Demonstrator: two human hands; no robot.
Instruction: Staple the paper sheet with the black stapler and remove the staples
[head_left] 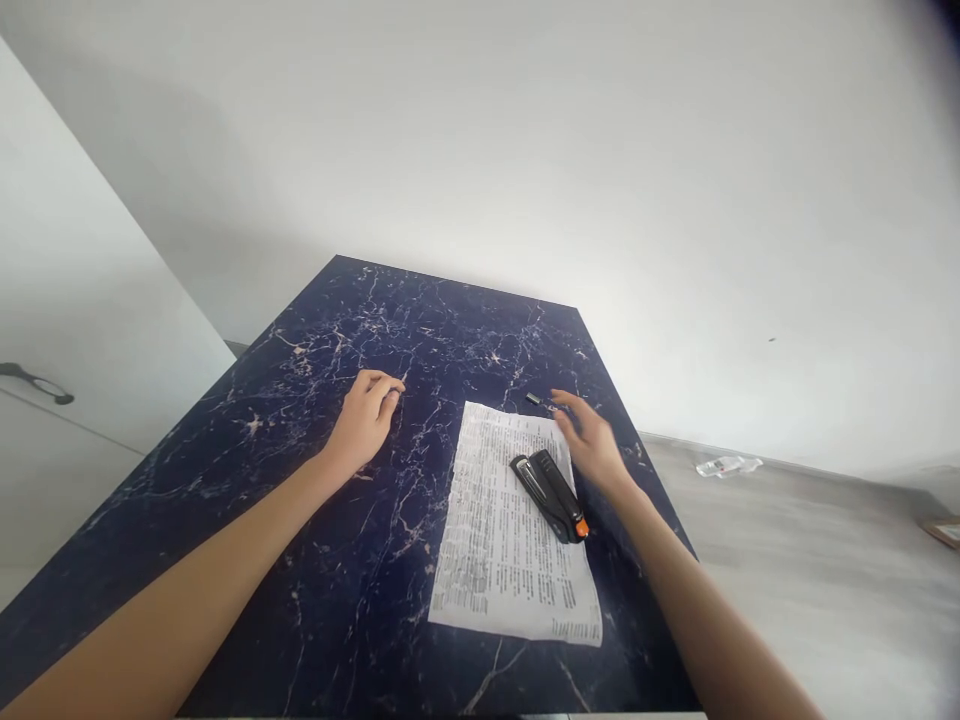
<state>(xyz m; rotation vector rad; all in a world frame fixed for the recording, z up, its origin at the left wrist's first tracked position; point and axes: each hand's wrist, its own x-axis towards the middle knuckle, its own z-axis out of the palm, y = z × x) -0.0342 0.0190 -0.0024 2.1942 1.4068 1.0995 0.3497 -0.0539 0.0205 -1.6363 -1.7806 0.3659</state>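
Stapler (pixel 550 494) lies on printed sheet (pixel 510 525) on table (pixel 322 560), right hand (pixel 592 440) spread just beside it, fingertips near small dark piece (pixel 540 402) beyond sheet, left hand (pixel 365 418) loosely curled well left; careless sweep likely knocks piece off table.

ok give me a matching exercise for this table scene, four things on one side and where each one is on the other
Things:
1. stapler
2. printed sheet
3. left hand
4. right hand

Places:
a. resting on bare dark marble tabletop, left of the paper
b. lying on the paper
c. flat on the tabletop near its right edge
d. at the paper's far right corner, by a small dark object

Pairs: 1-b, 2-c, 3-a, 4-d
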